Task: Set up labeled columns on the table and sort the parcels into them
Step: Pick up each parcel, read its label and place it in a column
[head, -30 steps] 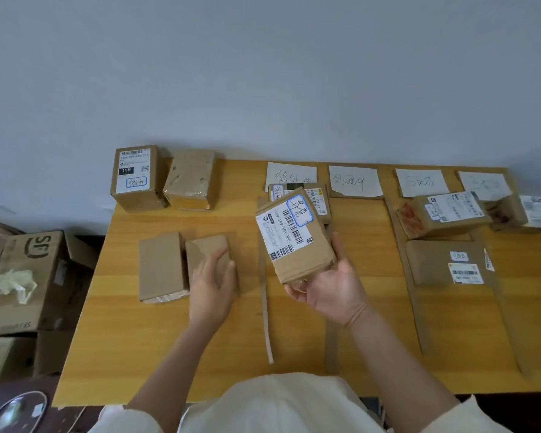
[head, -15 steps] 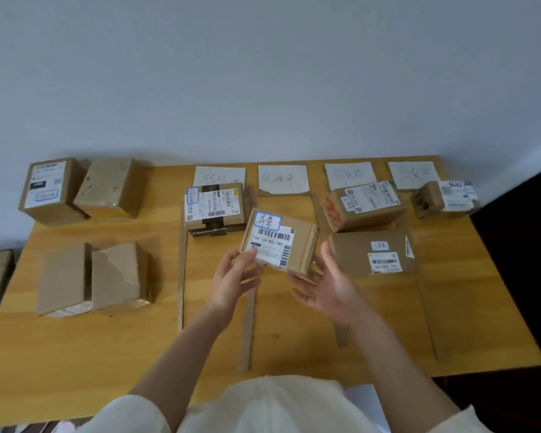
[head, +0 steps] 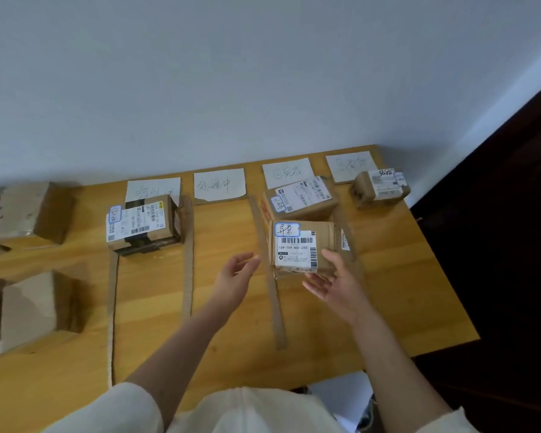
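The right hand (head: pixel 336 285) cradled the parcel (head: pixel 302 246) from beneath, thumb against its side, just nearer than the third paper label (head: pixel 288 172). The left hand (head: pixel 236 276) hung beside that parcel, fingers relaxed, holding nothing.

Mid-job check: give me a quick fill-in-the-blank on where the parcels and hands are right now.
1. The brown cardboard parcel with the blue-bordered sticker is held by the ____ hand.
2. The left hand holds ____.
3. White paper labels along the wooden table's far edge number ____.
4. The column under the second paper label from the left holds ____ parcels.

Missing: right; nothing; four; no
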### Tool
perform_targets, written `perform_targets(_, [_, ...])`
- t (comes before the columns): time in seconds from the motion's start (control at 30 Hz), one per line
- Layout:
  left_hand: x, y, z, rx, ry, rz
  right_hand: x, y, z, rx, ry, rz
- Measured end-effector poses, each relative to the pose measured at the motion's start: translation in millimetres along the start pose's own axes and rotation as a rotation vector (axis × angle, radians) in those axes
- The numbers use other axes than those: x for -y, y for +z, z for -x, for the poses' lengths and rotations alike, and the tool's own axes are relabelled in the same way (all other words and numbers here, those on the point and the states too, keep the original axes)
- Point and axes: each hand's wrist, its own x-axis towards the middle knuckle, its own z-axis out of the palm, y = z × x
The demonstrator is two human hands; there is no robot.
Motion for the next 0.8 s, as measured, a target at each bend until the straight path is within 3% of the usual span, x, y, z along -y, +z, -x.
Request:
perform_targets(0.13, [2, 24, -11, -0.028, 0.019, -0.159, 30, -34, -2, -0.126, -0.038, -0.181])
perform_targets(0.37, [-2, 44, -23, -0.069, 0.033, -0.338, 78, -86, -27, -0.399, -0.135, -0.152])
perform_targets(0.8, [-1, 43, -31, -0.090, -0.016, -0.423, 101, -122, -81, -0.575, -0.116, -0.130])
